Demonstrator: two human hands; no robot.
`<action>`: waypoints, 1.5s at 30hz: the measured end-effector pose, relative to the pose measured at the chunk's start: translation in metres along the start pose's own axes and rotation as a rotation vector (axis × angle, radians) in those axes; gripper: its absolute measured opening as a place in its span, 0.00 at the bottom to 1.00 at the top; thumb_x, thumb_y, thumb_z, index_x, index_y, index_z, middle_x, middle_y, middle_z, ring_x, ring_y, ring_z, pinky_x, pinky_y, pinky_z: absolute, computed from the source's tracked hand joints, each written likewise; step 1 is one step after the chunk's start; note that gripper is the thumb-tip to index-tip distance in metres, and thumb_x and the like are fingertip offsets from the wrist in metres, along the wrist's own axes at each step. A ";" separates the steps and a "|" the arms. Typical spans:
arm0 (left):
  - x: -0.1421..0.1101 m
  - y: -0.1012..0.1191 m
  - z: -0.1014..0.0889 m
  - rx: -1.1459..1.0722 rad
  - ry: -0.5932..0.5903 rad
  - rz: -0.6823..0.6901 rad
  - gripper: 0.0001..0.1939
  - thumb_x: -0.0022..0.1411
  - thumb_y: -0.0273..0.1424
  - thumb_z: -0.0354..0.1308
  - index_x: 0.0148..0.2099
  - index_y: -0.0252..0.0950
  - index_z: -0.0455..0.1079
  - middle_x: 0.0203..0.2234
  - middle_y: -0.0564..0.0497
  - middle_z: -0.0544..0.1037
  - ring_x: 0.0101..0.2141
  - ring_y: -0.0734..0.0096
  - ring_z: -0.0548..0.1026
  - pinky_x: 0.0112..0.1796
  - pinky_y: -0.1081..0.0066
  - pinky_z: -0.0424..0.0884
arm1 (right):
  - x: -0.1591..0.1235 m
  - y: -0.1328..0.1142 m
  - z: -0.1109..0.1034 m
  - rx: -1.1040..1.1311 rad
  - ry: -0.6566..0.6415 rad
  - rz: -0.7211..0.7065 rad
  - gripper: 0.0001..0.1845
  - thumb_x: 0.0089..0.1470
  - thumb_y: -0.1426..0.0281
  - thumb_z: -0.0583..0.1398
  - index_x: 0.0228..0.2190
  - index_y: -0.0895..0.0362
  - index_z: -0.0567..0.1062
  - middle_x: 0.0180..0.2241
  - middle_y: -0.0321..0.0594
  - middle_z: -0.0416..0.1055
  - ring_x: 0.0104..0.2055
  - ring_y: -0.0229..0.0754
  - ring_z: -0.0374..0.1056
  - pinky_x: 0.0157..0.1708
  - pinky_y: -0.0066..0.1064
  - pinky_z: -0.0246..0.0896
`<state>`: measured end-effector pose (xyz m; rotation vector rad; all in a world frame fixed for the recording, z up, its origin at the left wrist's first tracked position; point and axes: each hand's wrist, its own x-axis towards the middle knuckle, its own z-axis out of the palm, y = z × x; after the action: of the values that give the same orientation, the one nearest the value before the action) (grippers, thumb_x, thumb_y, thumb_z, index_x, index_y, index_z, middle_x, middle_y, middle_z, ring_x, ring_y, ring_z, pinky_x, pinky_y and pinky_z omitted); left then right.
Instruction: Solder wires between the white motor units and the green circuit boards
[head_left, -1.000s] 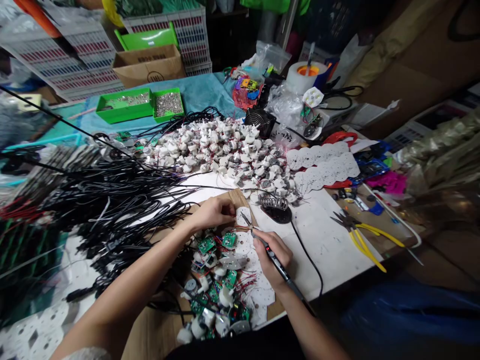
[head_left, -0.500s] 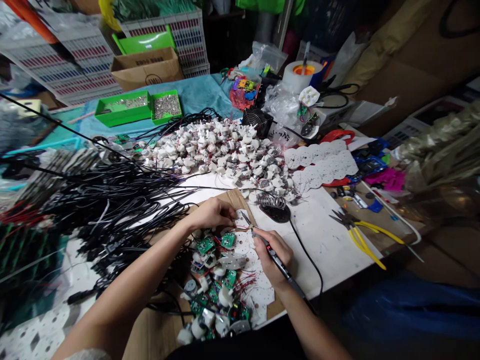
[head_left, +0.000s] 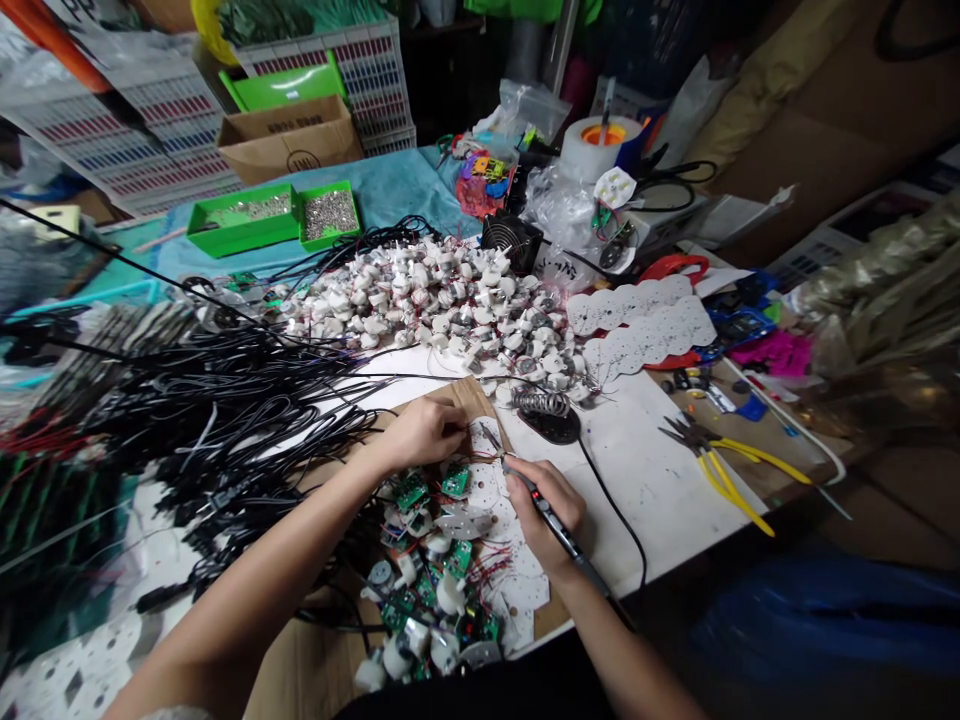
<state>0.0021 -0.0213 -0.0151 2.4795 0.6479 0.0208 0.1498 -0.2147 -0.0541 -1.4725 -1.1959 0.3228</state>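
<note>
My right hand (head_left: 551,503) grips a soldering iron (head_left: 559,532) like a pen, its tip pointing up and left over a white perforated board (head_left: 487,490). Just left of the tip, my left hand (head_left: 427,432) is closed with curled fingers; whatever they pinch is hidden. Thin wires run near the iron's tip. Below my left hand lie a small green circuit board (head_left: 455,480) and several more boards, among white plastic motor parts (head_left: 450,592) and red wires (head_left: 495,565). A piece of cardboard (head_left: 472,395) lies underneath.
Behind my hands spreads a big heap of white motor parts (head_left: 420,300). Black cables (head_left: 262,400) crowd the left. A coiled iron stand (head_left: 551,415) is just beyond my right hand. Yellow-handled pliers (head_left: 724,470) lie right; green trays (head_left: 244,218) hold small metal pieces at the back.
My left hand has risen slightly and its fingers have curled in more. My right hand and the soldering iron stay almost in place. The view has shifted a little.
</note>
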 end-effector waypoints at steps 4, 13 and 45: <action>-0.001 -0.002 0.002 -0.071 0.065 0.017 0.11 0.66 0.34 0.57 0.39 0.34 0.79 0.35 0.46 0.77 0.35 0.69 0.74 0.38 0.72 0.68 | -0.001 0.003 0.000 -0.011 0.006 -0.001 0.12 0.64 0.73 0.60 0.47 0.54 0.80 0.35 0.41 0.79 0.35 0.41 0.75 0.36 0.32 0.73; 0.001 0.002 0.005 -0.149 0.027 -0.250 0.07 0.62 0.29 0.61 0.38 0.36 0.81 0.34 0.49 0.84 0.35 0.69 0.78 0.38 0.73 0.69 | 0.000 0.003 -0.001 -0.027 0.017 -0.020 0.12 0.64 0.75 0.60 0.47 0.54 0.79 0.35 0.41 0.78 0.34 0.40 0.74 0.35 0.31 0.71; 0.005 0.004 0.013 -0.198 0.078 -0.360 0.06 0.55 0.26 0.61 0.31 0.35 0.80 0.26 0.52 0.82 0.28 0.71 0.77 0.31 0.75 0.65 | 0.002 0.001 0.001 -0.038 -0.084 -0.037 0.11 0.64 0.74 0.60 0.46 0.55 0.80 0.34 0.41 0.80 0.34 0.41 0.76 0.35 0.31 0.74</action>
<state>0.0106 -0.0287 -0.0242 2.1515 1.0636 0.0413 0.1502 -0.2120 -0.0541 -1.4797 -1.3013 0.3411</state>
